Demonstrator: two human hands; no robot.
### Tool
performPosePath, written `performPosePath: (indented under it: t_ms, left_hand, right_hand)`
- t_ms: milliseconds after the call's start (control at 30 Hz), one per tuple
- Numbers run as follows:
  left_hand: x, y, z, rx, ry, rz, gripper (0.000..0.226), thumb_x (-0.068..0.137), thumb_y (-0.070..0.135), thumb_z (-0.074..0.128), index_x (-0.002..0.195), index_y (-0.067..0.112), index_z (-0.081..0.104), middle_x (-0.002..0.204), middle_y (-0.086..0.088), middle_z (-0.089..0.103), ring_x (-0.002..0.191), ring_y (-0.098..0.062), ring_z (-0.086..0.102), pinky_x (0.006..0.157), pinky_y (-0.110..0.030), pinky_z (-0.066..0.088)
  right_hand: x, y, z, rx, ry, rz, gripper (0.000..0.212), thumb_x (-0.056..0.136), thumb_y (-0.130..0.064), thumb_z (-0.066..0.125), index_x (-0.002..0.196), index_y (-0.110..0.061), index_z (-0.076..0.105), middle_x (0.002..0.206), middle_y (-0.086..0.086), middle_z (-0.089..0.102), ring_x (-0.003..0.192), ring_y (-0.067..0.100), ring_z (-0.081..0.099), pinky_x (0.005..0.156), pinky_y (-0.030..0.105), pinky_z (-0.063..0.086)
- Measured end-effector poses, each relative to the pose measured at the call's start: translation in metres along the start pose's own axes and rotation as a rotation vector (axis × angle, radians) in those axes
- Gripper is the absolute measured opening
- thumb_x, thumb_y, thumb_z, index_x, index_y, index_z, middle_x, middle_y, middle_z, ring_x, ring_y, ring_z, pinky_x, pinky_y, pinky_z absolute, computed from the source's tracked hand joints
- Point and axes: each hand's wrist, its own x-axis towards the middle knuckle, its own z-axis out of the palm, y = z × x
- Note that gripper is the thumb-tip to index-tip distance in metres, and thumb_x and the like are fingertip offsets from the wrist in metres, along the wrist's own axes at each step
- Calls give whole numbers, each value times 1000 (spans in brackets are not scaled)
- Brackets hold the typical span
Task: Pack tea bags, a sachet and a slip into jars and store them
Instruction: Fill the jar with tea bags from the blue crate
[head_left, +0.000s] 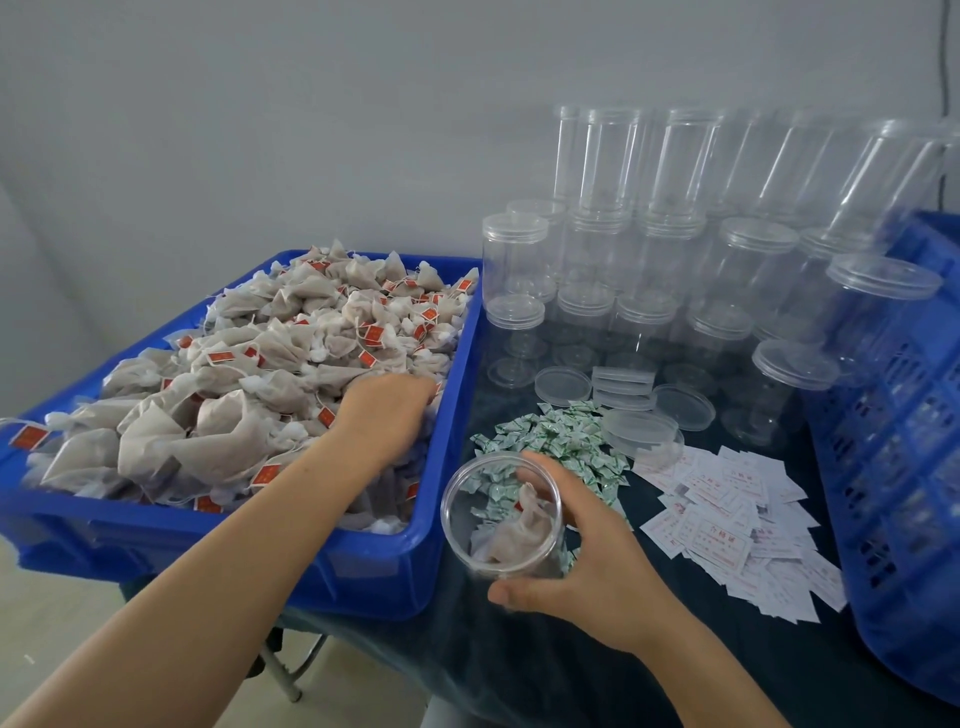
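A clear open jar (501, 512) stands on the dark table just right of the blue tub (363, 577). It holds a tea bag or two. My right hand (582, 566) grips the jar from the right side, thumb in front and fingers behind. My left hand (384, 410) reaches into the tub, its fingers dug among the tea bags (234, 395), which are beige pouches with red tags. I cannot see what those fingers hold. A heap of green-and-white sachets (561, 434) lies behind the jar. White printed slips (737, 525) are spread to its right.
Several empty lidded jars (649, 249) are stacked at the back against the wall. Loose clear lids (623, 395) lie in front of them. A blue slotted crate (909, 441) stands at the right edge. The table's front edge runs below my right wrist.
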Motion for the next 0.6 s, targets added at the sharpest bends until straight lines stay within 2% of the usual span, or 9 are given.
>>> performPosePath:
  t_ms: [100, 200, 300, 433, 600]
  left_hand:
    - [-2, -1, 1, -7, 6, -1, 15, 87, 19, 58, 102, 17, 54, 102, -2, 64, 96, -24, 60, 71, -33, 42]
    - [-4, 1, 6, 0, -71, 14, 25, 88, 18, 58, 112, 17, 53, 108, -3, 61, 102, -24, 58, 75, -33, 45]
    - [-4, 2, 8, -5, -118, 6, 16, 84, 13, 60, 96, 19, 50, 105, -1, 59, 101, -23, 57, 75, -34, 48]
    - [-4, 3, 6, -31, -76, -22, 19, 83, 12, 58, 82, 22, 43, 94, 3, 59, 92, -22, 58, 67, -33, 45]
    - [-6, -7, 0, -265, 121, -127, 6, 90, 14, 54, 88, 20, 55, 81, 4, 58, 73, -20, 55, 53, -29, 34]
  right_hand:
    - [-1, 1, -1, -5, -3, 5, 92, 50, -50, 90, 126, -65, 42, 132, -34, 52, 125, -11, 48, 97, 12, 42]
    - [-1, 1, -1, -1, 4, -3, 92, 51, -49, 91, 124, -69, 41, 131, -33, 53, 125, -10, 48, 94, 6, 41]
    - [-2, 4, 2, 13, 15, -3, 93, 50, -46, 92, 120, -76, 38, 130, -36, 53, 124, -12, 48, 92, 0, 36]
    - [-5, 10, 7, 32, 24, 11, 94, 48, -47, 91, 117, -79, 37, 127, -42, 50, 122, -17, 46, 90, -3, 35]
    - [-5, 19, 13, 68, 19, 32, 93, 49, -45, 92, 116, -80, 38, 127, -43, 49, 122, -18, 45, 90, -2, 36]
